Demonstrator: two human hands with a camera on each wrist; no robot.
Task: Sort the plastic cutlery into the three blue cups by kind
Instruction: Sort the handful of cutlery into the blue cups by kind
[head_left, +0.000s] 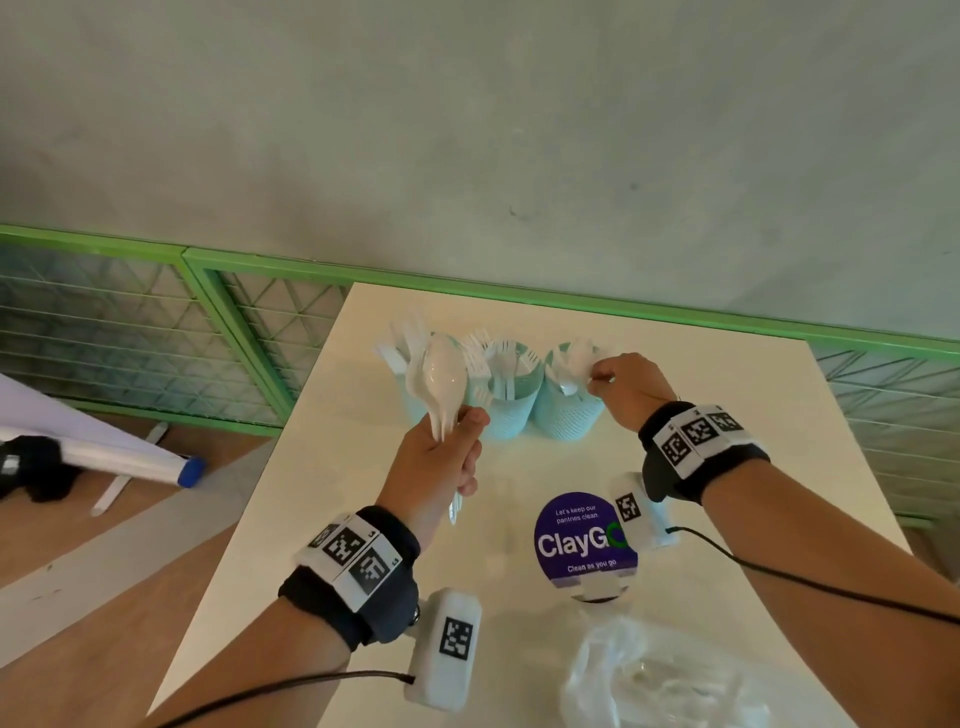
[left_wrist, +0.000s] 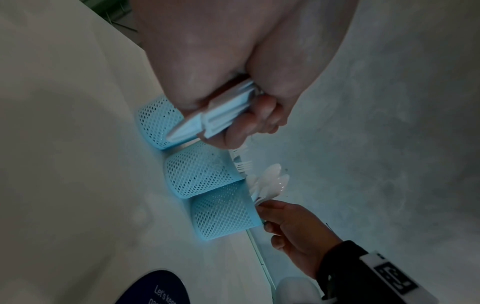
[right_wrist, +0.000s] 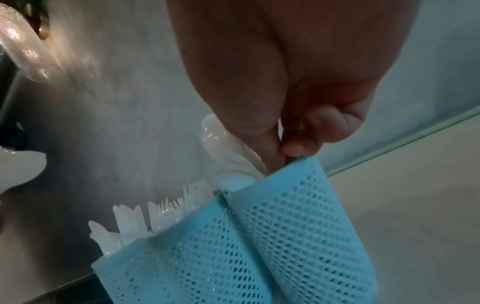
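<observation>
Three blue mesh cups stand in a row at the far side of the white table (head_left: 727, 415). The left cup (left_wrist: 155, 123) holds knives (right_wrist: 124, 222), the middle cup (head_left: 506, 410) (left_wrist: 200, 172) forks (right_wrist: 187, 197), and the right cup (head_left: 566, 418) (left_wrist: 223, 218) (right_wrist: 298, 216) spoons. My left hand (head_left: 452, 447) (left_wrist: 249, 123) grips a bundle of white spoons (head_left: 441, 374) (left_wrist: 221, 115) by the handles, bowls up, in front of the left cup. My right hand (head_left: 608, 376) (left_wrist: 285, 222) (right_wrist: 283, 144) is at the right cup's rim, where thumb and forefinger pinch a spoon (right_wrist: 228, 148) standing in that cup.
A round purple ClayGo sign (head_left: 584, 540) stands on the table nearer to me, with a crumpled clear plastic bag (head_left: 660, 675) at the near right. A green mesh fence (head_left: 208, 312) and a grey wall close off the far side. A rolled white banner (head_left: 130, 457) lies on the floor at left.
</observation>
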